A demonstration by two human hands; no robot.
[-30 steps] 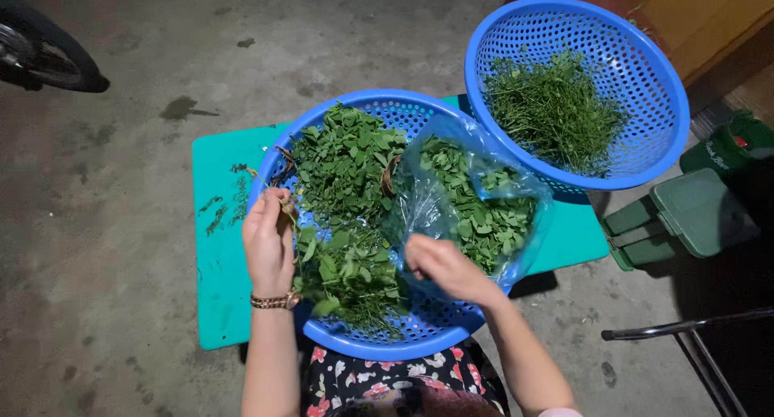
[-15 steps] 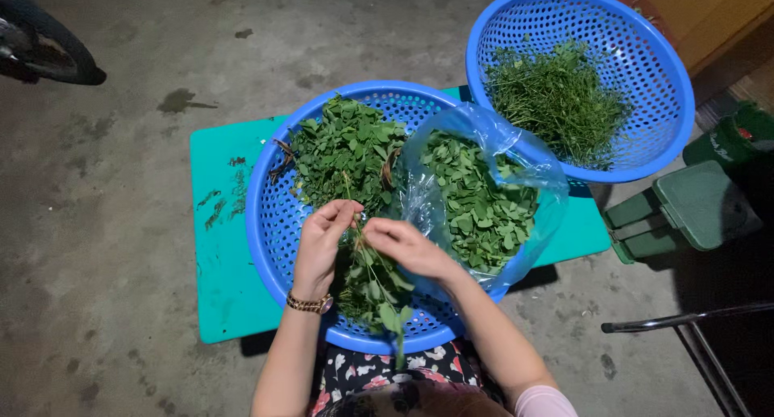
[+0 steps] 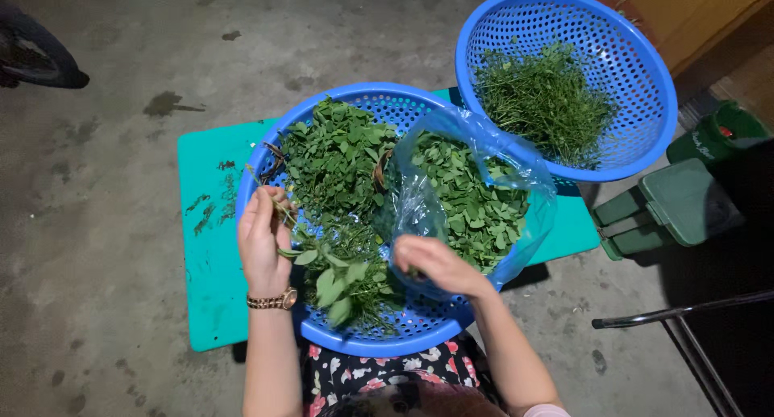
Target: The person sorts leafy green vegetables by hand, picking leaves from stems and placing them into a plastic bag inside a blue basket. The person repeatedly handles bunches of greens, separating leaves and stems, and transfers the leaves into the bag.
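My left hand (image 3: 263,241), with a watch on its wrist, grips the stem end of a leafy green sprig (image 3: 326,268) over the left side of a big blue perforated basket (image 3: 419,324). My right hand (image 3: 435,264) is closed at the edge of a clear plastic bag (image 3: 516,163) that lies in the basket's right half; picked green leaves (image 3: 472,195) fill the bag. A heap of leafy stems (image 3: 334,155) fills the basket's far left part.
A second blue basket (image 3: 637,70) with thin bare stems (image 3: 544,98) stands at the far right. Both rest on a teal mat (image 3: 205,256) on a concrete floor. Green plastic containers (image 3: 681,203) and a metal frame (image 3: 685,328) are to the right, a dark wheel (image 3: 40,58) at the far left.
My hands were together over the sprig at the basket's middle; now the left has drawn the stem out to the left and the right has moved to the bag.
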